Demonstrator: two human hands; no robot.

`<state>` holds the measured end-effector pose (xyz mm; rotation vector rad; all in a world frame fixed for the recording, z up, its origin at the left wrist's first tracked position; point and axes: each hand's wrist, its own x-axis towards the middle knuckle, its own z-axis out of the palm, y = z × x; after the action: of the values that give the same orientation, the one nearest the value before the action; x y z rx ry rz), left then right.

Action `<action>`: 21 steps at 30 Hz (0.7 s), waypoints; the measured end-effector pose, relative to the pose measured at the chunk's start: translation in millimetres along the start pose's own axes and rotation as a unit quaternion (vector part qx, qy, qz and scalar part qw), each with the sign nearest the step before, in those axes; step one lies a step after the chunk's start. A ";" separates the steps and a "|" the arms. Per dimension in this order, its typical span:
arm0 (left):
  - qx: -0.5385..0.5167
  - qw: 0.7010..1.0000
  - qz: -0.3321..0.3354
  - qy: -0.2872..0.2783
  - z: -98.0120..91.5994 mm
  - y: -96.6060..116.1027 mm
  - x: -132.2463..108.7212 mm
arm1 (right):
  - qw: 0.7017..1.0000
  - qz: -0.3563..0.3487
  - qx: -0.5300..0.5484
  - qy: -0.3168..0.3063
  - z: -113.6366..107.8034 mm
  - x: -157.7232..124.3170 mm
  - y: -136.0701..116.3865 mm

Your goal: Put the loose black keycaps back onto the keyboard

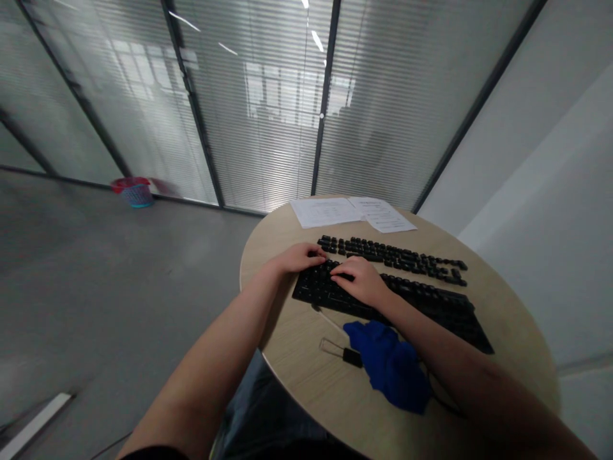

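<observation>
A black keyboard (421,306) lies across the round table, its near edge towards me. At its upper left corner, my left hand (302,257) has thumb and fingertips drawn together; anything between them is too small to make out. My right hand (363,281) is over the keyboard's left part, fingers curled towards the thumb, and what they pinch is hidden. Loose black keycaps (407,259) are laid out in rows just beyond the keyboard. Below my right forearm are a bunched blue cloth (393,367) and a wire keycap puller (352,357) with a black handle.
A thin white stick (331,321) with a dark tip lies between keyboard and cloth. Two printed sheets (328,212) rest at the table's (297,332) far side. A blue and red basket (136,193) stands on the floor by the glass partition. A white wall rises at the right.
</observation>
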<state>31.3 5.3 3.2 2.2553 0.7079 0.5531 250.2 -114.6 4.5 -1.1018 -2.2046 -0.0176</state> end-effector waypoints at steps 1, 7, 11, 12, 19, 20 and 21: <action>-0.002 1.000 -0.001 -0.002 0.1 -0.4 0.1 | 1.000 -0.006 -0.006 -0.003 0.4 -0.8 -0.7; -0.001 1.000 -0.002 -0.010 -0.4 -2.1 -1.1 | 0.998 -0.046 -0.034 -0.015 2.1 -3.6 -4.9; -0.002 1.000 0.000 -0.016 -1.7 -0.2 -1.8 | 0.998 -0.049 -0.032 -0.001 2.6 -3.3 -3.5; -0.003 1.000 0.000 -0.018 -2.1 0.3 -1.9 | 0.999 -0.046 -0.027 -0.001 2.8 -3.0 -2.4; -0.017 0.999 0.006 -0.028 -3.1 1.2 -2.0 | 0.999 -0.027 0.021 -0.005 2.1 -0.7 6.2; -0.018 0.999 0.007 -0.030 -3.1 1.1 -2.1 | 0.999 -0.028 0.025 -0.007 1.6 -0.8 6.8; -0.019 0.999 0.008 -0.031 -3.1 1.1 -2.2 | 0.999 -0.028 0.029 -0.008 1.2 -1.2 7.1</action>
<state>28.2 4.8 5.6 2.2343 0.6447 0.4985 255.1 -110.4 1.0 -1.0114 -2.2367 0.0302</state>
